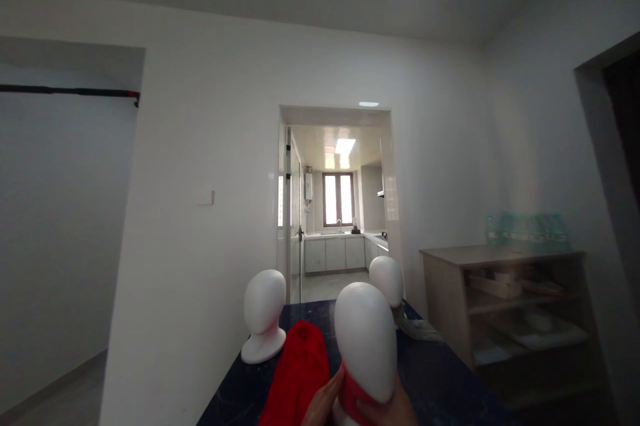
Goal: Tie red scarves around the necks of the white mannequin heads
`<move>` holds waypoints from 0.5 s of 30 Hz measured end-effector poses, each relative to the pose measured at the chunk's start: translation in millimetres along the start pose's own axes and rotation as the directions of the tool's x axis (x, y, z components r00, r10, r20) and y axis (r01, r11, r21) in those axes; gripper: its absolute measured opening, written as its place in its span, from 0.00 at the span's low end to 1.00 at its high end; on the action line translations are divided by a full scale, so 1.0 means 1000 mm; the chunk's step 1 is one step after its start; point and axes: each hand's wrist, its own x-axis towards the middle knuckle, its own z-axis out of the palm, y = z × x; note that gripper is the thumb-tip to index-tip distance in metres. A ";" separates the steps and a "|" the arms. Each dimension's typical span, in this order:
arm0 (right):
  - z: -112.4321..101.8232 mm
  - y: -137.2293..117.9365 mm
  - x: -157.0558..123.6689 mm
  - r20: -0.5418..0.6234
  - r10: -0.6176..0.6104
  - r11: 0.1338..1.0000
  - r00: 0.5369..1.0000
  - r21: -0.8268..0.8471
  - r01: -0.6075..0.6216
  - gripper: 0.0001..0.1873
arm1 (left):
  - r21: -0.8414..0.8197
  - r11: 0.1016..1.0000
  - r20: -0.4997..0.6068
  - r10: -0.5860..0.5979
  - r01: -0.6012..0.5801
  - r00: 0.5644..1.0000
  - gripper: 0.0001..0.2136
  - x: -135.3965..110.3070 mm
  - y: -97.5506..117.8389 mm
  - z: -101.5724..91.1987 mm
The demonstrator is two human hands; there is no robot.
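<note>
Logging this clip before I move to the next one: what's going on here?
A person stands at a dark blue table with three white mannequin heads on it. Both hands are at the base of the nearest mannequin head, around something red at its neck: the left hand on one side, the right hand on the other. A red knitted hat lies just beside it. Two more mannequin heads, one to the left and one farther back, stand untouched. A wooden shelf is on the right.

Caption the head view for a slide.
Both hands, left hand and right hand, grip the nearest white mannequin head over red fabric on a dark table.
</note>
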 end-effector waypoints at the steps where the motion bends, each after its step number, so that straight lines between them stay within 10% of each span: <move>1: -0.008 0.003 0.004 -0.008 -0.001 1.000 1.000 0.024 0.001 0.56 | 0.048 0.999 0.035 -0.008 0.006 0.999 0.36 0.003 -0.011 0.002; 8: -0.142 -0.006 0.051 -0.213 -0.007 1.000 0.977 -0.016 0.004 0.52 | 0.191 0.977 -0.177 -0.057 0.091 0.983 0.47 -0.017 -0.027 0.003; 15: -0.330 -0.124 0.140 -0.267 -0.298 0.849 0.916 -0.513 0.126 0.47 | 0.237 0.937 -0.284 -0.187 0.258 0.940 0.29 -0.023 0.012 0.002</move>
